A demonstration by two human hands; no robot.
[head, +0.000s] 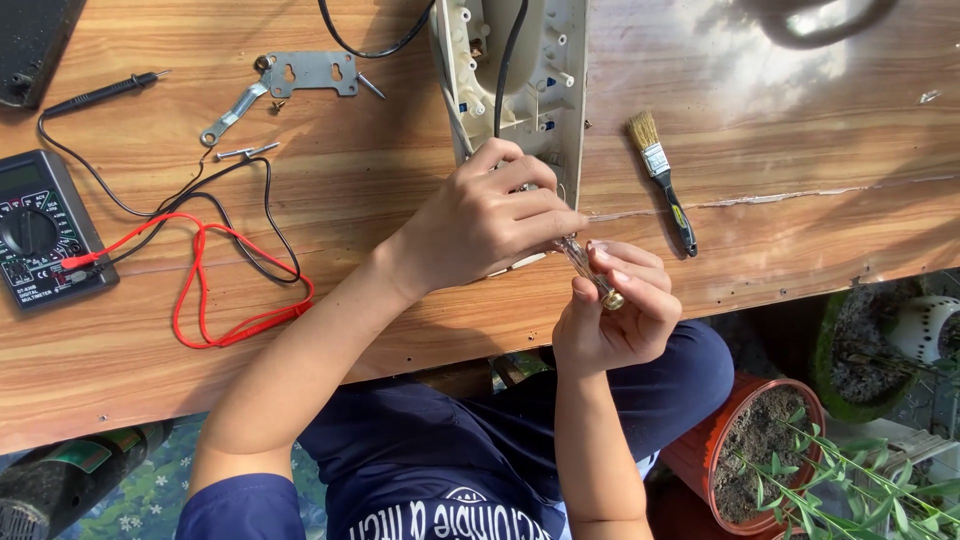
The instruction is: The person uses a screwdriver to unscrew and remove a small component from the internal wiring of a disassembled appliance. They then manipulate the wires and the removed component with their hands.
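Below the table edge, an orange pot (705, 452) holds soil (752, 435) and a green plant (830, 470).

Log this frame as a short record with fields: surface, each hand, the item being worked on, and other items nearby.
surface: wooden table, seen from above
left hand: closed over the near end of the cream plastic housing, fingers on the screwdriver shaft
right hand: grip on a clear-handled screwdriver with a brass end cap
housing: open, black cable running inside
left of the hands: multimeter with red lead and black probe
far side: metal bracket
right of the hands: paintbrush
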